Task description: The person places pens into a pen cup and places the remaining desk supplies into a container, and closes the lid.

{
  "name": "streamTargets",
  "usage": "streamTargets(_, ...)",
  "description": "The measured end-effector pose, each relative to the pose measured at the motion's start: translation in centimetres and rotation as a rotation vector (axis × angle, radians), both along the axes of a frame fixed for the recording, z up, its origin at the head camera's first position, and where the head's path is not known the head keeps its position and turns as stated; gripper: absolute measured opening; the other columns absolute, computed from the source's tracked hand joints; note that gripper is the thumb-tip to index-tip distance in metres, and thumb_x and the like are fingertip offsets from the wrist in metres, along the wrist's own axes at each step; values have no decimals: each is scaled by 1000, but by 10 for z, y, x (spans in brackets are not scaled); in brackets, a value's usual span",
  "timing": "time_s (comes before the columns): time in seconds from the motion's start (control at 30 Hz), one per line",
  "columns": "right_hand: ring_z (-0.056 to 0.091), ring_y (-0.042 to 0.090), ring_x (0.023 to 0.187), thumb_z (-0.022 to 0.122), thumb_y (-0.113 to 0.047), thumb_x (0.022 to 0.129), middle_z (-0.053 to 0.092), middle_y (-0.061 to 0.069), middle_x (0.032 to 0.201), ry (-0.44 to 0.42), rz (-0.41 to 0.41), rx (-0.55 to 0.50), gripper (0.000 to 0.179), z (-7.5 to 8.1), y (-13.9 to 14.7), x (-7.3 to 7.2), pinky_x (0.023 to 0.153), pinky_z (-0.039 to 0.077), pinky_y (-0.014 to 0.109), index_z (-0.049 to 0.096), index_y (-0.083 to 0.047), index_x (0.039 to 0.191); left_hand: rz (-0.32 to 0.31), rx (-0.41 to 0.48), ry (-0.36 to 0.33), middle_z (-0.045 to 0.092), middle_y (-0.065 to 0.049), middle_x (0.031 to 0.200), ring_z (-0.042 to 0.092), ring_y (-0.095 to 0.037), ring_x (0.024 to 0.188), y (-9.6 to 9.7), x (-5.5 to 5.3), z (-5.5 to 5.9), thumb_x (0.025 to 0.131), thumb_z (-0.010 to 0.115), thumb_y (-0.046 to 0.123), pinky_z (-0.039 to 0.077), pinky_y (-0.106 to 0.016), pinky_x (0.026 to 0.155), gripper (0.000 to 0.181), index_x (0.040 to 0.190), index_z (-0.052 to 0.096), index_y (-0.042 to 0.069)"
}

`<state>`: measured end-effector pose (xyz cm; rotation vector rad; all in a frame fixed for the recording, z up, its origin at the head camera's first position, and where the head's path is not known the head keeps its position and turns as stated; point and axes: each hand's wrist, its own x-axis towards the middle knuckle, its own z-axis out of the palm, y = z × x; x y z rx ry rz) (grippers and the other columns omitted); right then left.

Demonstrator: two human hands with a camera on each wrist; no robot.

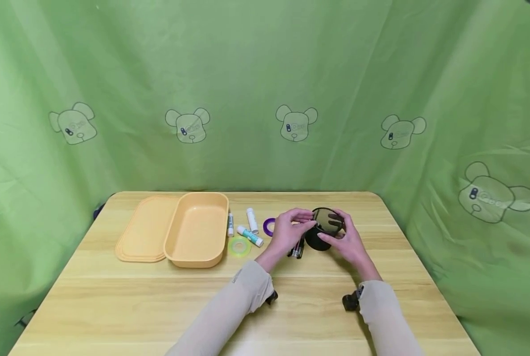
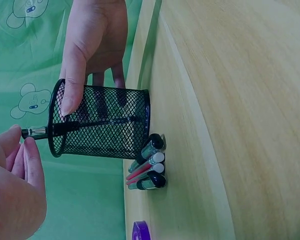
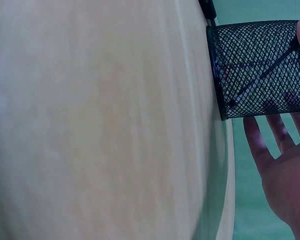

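Orange box [image 1: 195, 226] beside a flat orange lid [image 1: 143, 232], green bear-print curtain [image 1: 247, 64] behind

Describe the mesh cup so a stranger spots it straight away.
On the table, go right of the orange box in the head view. The cup stands between the left hand and the right hand. Black, round and wide, it is see-through mesh, unlike the slim pens lying beside it.

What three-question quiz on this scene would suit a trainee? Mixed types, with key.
1. Which hand pinches the slim black-and-silver pen at the mouth of the black cylindrical mesh cup?
2. True or false: the pale-orange rectangular plastic box stands uncovered.
3. In the head view, how many white cylindrical glue sticks lie right of the box?

Key: 1. The left hand. 2. True. 3. Three.
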<state>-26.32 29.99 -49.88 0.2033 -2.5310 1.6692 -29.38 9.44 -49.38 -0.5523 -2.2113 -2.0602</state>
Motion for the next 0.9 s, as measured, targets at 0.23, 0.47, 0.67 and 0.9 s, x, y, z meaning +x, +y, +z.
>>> streamTargets(0.23, 37, 47, 146, 83, -12, 89, 38, 30, 158, -8, -1, 0, 92, 0, 0, 0, 121, 34, 63, 25, -2, 159, -9, 12, -5, 78, -5, 107, 71, -9, 96, -5, 1, -1, 90, 82, 14, 61, -19, 87, 30, 119, 75, 5)
streamTargets(0.47, 37, 47, 146, 84, -13, 88, 38, 29, 158, -19, -7, 4, 93, 2, 0, 1, 121, 33, 64, 26, -4, 159, 43, 2, -30, 78, -1, 107, 72, -8, 96, -18, -2, -4, 90, 81, 16, 61, -20, 87, 28, 118, 76, 10)
streamTargets(0.67, 37, 47, 146, 84, -13, 88, 38, 28, 159, -24, -12, 13, 92, 3, 0, 2, 121, 33, 64, 26, -5, 159, 61, -11, -55, 78, -1, 109, 71, -12, 98, -28, -4, -12, 92, 80, 19, 60, -24, 89, 30, 119, 74, 10)
streamTargets(0.9, 37, 49, 146, 84, -16, 89, 36, 28, 160, -47, -11, 30, 94, 5, 0, 3, 121, 34, 64, 25, -7, 161, 18, 54, -219, 75, -10, 114, 71, -17, 101, -36, -1, -28, 93, 77, 11, 61, -26, 92, 32, 124, 71, 3)
